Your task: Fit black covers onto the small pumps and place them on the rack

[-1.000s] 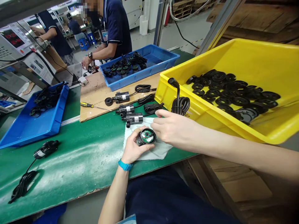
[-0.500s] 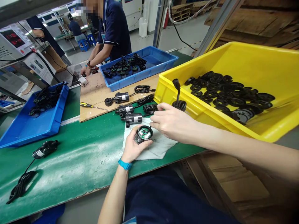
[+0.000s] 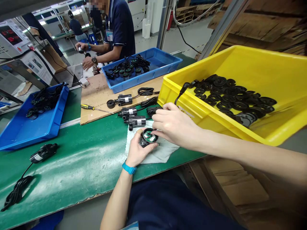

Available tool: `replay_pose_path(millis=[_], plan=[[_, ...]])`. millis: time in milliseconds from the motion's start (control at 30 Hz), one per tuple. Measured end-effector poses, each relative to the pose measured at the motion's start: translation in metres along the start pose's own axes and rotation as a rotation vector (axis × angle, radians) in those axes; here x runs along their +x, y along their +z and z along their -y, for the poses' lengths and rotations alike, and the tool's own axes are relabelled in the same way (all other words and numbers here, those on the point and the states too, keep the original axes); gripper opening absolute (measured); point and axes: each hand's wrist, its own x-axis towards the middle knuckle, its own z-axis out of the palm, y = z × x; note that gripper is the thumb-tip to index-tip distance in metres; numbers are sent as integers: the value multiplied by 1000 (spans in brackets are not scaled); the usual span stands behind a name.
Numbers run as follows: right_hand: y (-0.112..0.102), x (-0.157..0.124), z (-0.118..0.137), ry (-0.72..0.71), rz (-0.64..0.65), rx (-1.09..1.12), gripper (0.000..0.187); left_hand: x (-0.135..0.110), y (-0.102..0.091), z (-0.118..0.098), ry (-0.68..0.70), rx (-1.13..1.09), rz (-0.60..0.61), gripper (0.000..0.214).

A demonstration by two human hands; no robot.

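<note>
Grips: my left grip (image 3: 137, 148) is clenched around the round black pump housing (image 3: 149, 137). Fingers of my right grip (image 3: 175, 124) are up against its edge, can't tell if they're clamping.
Part: held over a white cloth (image 3: 165, 151) on the green tabletop (image 3: 79, 156).
Nearby: two black pumps (image 3: 135, 121) just past the cloth, a screwdriver (image 3: 87, 107) on a cardboard sheet (image 3: 96, 111), and a yellow crate (image 3: 203, 118) of black rings (image 3: 230, 95) on the right, with a blue tray (image 3: 165, 68) beyond.
Hard to see: fingers cover part of the green circuit board (image 3: 150, 138), and the heaped rings overlap too much to count.
Room: a co-worker (image 3: 118, 32) sits across the tabletop, cut off by the top edge; wooden pallets (image 3: 194, 9) stand behind.
</note>
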Motion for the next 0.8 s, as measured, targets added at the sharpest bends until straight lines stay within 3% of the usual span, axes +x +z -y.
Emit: replay_pose_path(millis=[433,667,800], plan=[[15,3,6,-32,74,-89,27,-2,2,4,-2,-6,-15,58],[22,-6,3,46,61,107,25,-4,2,2,-30,-10,6,59],[15,-8,2,117,138,197,24,-4,2,1,-21,8,13,59]])
